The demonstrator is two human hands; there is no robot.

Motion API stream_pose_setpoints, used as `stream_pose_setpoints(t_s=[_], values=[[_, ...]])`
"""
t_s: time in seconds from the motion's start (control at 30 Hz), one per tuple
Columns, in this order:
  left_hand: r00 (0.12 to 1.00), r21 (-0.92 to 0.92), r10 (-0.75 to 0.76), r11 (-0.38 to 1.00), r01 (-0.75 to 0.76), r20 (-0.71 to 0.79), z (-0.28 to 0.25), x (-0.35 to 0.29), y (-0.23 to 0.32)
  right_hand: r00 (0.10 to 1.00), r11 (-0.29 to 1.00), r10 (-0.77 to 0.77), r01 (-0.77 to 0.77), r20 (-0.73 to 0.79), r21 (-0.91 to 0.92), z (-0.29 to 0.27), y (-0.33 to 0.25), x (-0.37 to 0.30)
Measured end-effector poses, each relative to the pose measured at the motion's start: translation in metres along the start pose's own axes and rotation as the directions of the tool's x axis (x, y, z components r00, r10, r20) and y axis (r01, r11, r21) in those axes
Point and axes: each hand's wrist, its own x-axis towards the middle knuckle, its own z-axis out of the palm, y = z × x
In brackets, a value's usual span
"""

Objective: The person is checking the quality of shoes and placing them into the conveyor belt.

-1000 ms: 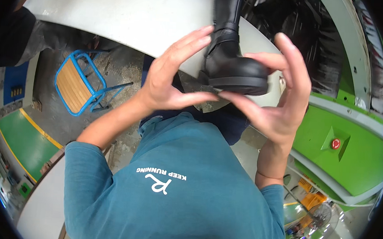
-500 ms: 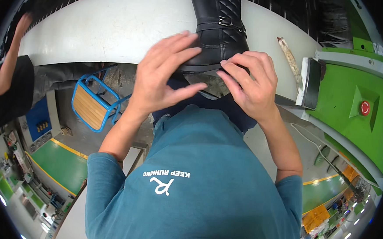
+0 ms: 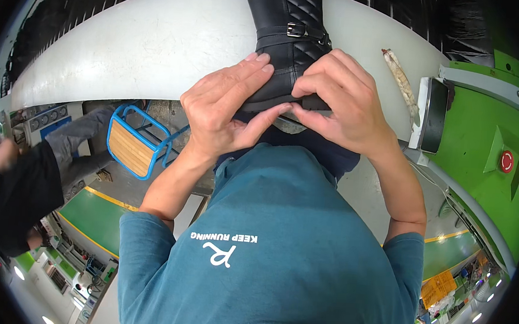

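A black leather boot [image 3: 278, 50] with a quilted panel and a buckled strap lies on the white table, its sole edge towards me. My left hand [image 3: 224, 100] rests against the boot's left side, fingers together on the leather and thumb reaching along the sole edge. On the other side, my right hand [image 3: 343, 102] bends its fingers over the boot's lower edge, with its thumb pressed near the sole. Both thumb tips almost meet at that edge. Anything small between the right fingertips is hidden.
The white table [image 3: 130, 47] curves across in front of me. At right lie a pale, worn stick [image 3: 400, 78] and a green machine [image 3: 475, 128] with a red button [image 3: 507, 161]. A blue-framed stool [image 3: 131, 148] stands at left, near a person in dark clothing [image 3: 21, 177].
My left thumb has come in to the sole edge, and my right hand has closed onto the boot. The boot has shifted slightly left. The person at left has moved.
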Motion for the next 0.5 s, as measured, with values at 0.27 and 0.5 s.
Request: stream_pose_setpoints(t_s=[0.27,0.5], values=[[1.0,0.04,-0.002,0.999,0.001,0.003,0.002,0.002,0.004,0.984,0.969,0.18,-0.177,0.001,0.169,-0.006,0.035,0.008],[0.997,0.092,0.057,0.994,-0.052,-0.053,0.003,-0.002,0.007,0.953,0.924,0.255,-0.191,-0.162,0.332,0.011,0.031,-0.007]])
